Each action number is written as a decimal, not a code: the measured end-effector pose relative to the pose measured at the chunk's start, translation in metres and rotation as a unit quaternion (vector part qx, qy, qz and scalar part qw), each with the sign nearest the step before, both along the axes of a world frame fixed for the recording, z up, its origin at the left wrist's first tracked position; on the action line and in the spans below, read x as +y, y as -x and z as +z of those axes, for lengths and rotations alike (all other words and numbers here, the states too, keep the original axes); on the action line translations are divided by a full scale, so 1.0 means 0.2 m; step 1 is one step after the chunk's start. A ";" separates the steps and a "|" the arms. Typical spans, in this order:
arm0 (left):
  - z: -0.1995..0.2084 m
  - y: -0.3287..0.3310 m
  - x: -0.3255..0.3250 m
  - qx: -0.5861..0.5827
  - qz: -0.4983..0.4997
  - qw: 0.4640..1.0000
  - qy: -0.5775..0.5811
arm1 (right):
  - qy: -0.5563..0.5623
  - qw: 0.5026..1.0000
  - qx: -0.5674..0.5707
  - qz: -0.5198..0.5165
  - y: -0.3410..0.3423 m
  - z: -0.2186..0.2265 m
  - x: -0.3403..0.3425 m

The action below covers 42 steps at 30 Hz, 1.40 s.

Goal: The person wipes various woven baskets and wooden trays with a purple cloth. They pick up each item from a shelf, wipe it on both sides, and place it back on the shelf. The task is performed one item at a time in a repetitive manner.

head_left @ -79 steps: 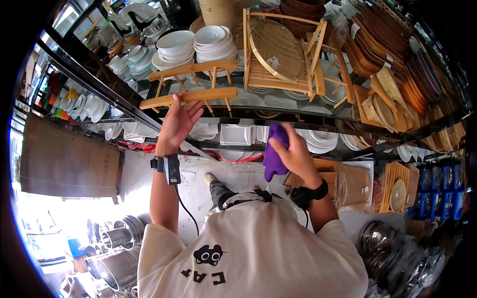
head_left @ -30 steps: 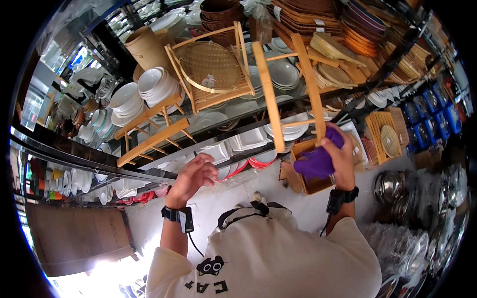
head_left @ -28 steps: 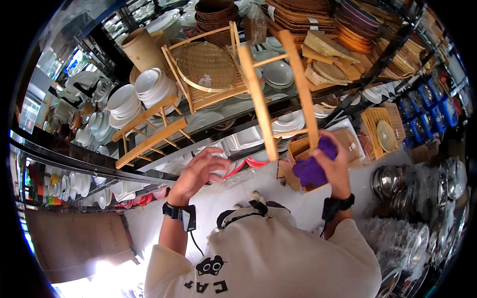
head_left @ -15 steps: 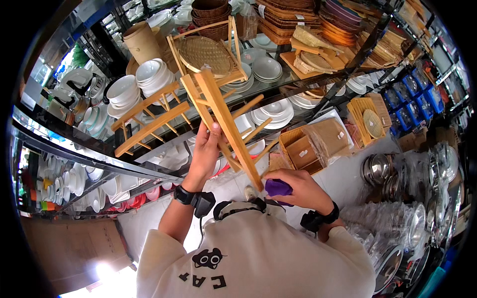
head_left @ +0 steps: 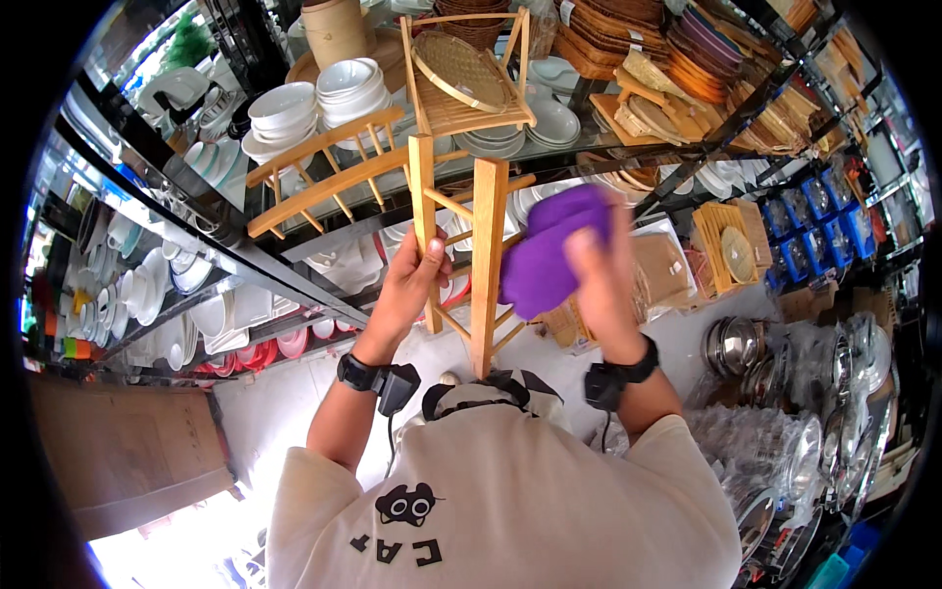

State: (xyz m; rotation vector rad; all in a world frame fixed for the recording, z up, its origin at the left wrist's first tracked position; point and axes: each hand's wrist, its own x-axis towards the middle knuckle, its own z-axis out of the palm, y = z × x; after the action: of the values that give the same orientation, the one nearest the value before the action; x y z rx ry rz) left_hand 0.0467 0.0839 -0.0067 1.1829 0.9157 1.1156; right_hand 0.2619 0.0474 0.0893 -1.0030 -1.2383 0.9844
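My left hand [head_left: 412,280] grips a pale wooden dowel rack [head_left: 486,255] by its left rail, thumb on the front. Two square rails stand nearly upright, joined and crossed by thin round dowels. In my right hand [head_left: 608,275], slightly blurred, is a bunched purple cloth [head_left: 557,250], close beside the right rail; whether it touches the wood I cannot tell. Another pegged wooden section [head_left: 329,191] with slightly curved rails extends to the left, meeting the left rail in the picture; I cannot tell whether the two are joined.
Beyond the rack is a glass shelf with white bowls [head_left: 285,108], a wooden stand holding a woven tray [head_left: 461,74], and stacked wooden trays [head_left: 589,39]. Metal pans [head_left: 736,344] and plastic-wrapped wares lie to the right. A cardboard box [head_left: 128,442] is at lower left.
The rack has turned from slanting to nearly upright. My right hand has moved up and away from the rail's lower end, and more of the purple cloth shows. The view has shifted too.
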 end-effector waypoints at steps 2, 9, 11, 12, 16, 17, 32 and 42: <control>-0.01 0.01 -0.02 -0.014 -0.004 0.999 0.037 | -0.238 0.912 -0.332 0.029 0.07 -0.10 0.05; -0.07 0.11 -0.08 -0.063 -0.066 0.990 0.105 | -0.189 0.881 -0.403 0.160 0.05 -0.09 -0.01; -0.09 0.11 -0.07 -0.029 -0.070 0.995 0.067 | -0.171 0.874 -0.433 0.138 0.04 -0.12 -0.01; -0.10 0.11 -0.06 -0.012 -0.074 0.996 0.047 | -0.161 0.871 -0.447 0.125 0.04 -0.13 -0.02; -0.08 0.09 -0.10 -0.012 -0.070 0.997 0.034 | -0.198 0.846 -0.477 0.132 0.01 -0.14 0.00; -0.07 0.08 -0.10 -0.007 -0.066 0.998 0.020 | -0.232 0.829 -0.495 0.116 0.00 -0.15 0.00; -0.04 -0.20 0.06 -0.029 0.083 0.995 0.052 | -0.054 0.953 -0.299 0.013 -0.53 -0.17 0.16; -0.06 -0.54 0.16 -0.006 0.106 0.993 0.047 | -0.270 0.824 -0.446 0.222 -0.53 -0.16 0.28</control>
State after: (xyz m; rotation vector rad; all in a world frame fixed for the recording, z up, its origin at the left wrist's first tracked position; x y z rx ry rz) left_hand 0.1548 0.1157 -0.0184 1.0176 1.0914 1.2322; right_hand 0.3674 0.1031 0.0580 -0.7157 -2.4567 0.3895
